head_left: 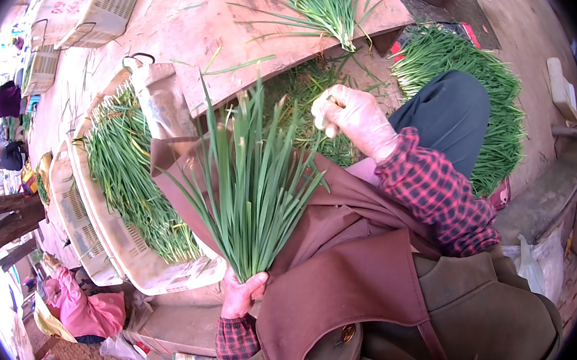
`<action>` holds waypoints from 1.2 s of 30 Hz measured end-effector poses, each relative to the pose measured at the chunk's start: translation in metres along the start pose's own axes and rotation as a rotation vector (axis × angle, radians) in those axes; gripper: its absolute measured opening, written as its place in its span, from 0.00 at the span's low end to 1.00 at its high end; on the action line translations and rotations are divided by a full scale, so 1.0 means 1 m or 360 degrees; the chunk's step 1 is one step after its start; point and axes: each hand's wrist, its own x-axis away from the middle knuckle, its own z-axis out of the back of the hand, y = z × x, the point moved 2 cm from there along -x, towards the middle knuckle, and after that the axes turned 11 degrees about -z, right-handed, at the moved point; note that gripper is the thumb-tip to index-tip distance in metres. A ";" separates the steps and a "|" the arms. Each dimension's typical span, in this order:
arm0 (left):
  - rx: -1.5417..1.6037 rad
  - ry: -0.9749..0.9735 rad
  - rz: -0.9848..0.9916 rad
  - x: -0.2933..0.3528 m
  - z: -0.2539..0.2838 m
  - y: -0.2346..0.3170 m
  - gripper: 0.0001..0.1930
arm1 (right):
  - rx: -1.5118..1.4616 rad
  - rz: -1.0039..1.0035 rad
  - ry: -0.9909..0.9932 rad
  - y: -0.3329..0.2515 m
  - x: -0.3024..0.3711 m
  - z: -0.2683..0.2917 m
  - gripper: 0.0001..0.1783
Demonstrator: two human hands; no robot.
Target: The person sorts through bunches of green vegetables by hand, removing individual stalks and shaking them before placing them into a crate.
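Observation:
My left hand (241, 295) is closed round the lower stems of a bunch of green garlic chives (253, 208). The leaves fan upward and away from me, over my brown apron (340, 279). My right hand (355, 119) is raised to the right of the bunch, apart from it, with its fingers curled together; whatever they may hold is too small to make out. Below and beyond that hand, loose green leaves (305, 95) lie scattered on the ground. Another small bunch of chives (328, 9) rests on the board (219, 41) ahead.
To my left, a pale plastic crate (142, 281) holds many chives. A large heap of chives (458, 101) lies at the right, beside my bent knee (452, 112). More crates (89, 25) stand at the far left. A person in pink (85, 304) sits at the lower left.

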 end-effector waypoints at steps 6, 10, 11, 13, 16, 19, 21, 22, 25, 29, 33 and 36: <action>-0.0169 -0.0059 0.0060 0.004 0.009 -0.004 0.16 | 0.0204 0.0109 -0.0344 -0.017 0.008 -0.012 0.17; -0.0273 -0.0042 0.0028 0.003 0.005 -0.003 0.12 | 0.0508 -0.0102 -0.0596 -0.006 0.005 -0.041 0.21; -0.0286 -0.0045 0.0021 0.003 0.005 -0.003 0.12 | 0.0435 -0.0181 -0.0723 -0.005 0.008 -0.047 0.17; -0.0309 -0.0049 0.0019 0.003 0.004 -0.003 0.11 | 0.0153 -0.0240 -0.0795 0.007 0.010 -0.053 0.12; -0.0341 -0.0051 0.0026 0.004 0.008 -0.005 0.11 | -0.0222 -0.0316 -0.0578 0.004 0.010 -0.031 0.10; -0.0318 -0.0071 0.0051 0.005 0.012 -0.005 0.12 | -0.0021 -0.0229 -0.0336 -0.001 0.003 -0.002 0.08; -0.0359 -0.0091 0.0073 0.005 0.013 -0.005 0.13 | 0.0136 0.0278 -0.0274 0.004 -0.003 0.006 0.11; -0.0414 -0.0100 0.0083 0.004 0.013 -0.005 0.14 | 0.0071 0.0199 -0.0433 -0.001 0.000 0.005 0.12; -0.0563 -0.0154 0.0098 0.003 0.016 -0.005 0.15 | 0.0173 0.0028 -0.0768 -0.036 0.015 0.001 0.19; -0.0699 -0.0215 0.0156 0.003 0.018 -0.003 0.16 | 0.1252 0.0235 -0.1018 -0.047 0.027 -0.033 0.25; -0.0717 -0.0279 0.0139 0.001 0.014 0.003 0.18 | 0.0619 -0.0207 -0.1373 -0.026 0.041 -0.046 0.18; -0.0738 -0.0290 0.0122 0.002 0.015 0.000 0.19 | -0.0279 -0.0375 -0.1078 -0.028 0.034 -0.028 0.15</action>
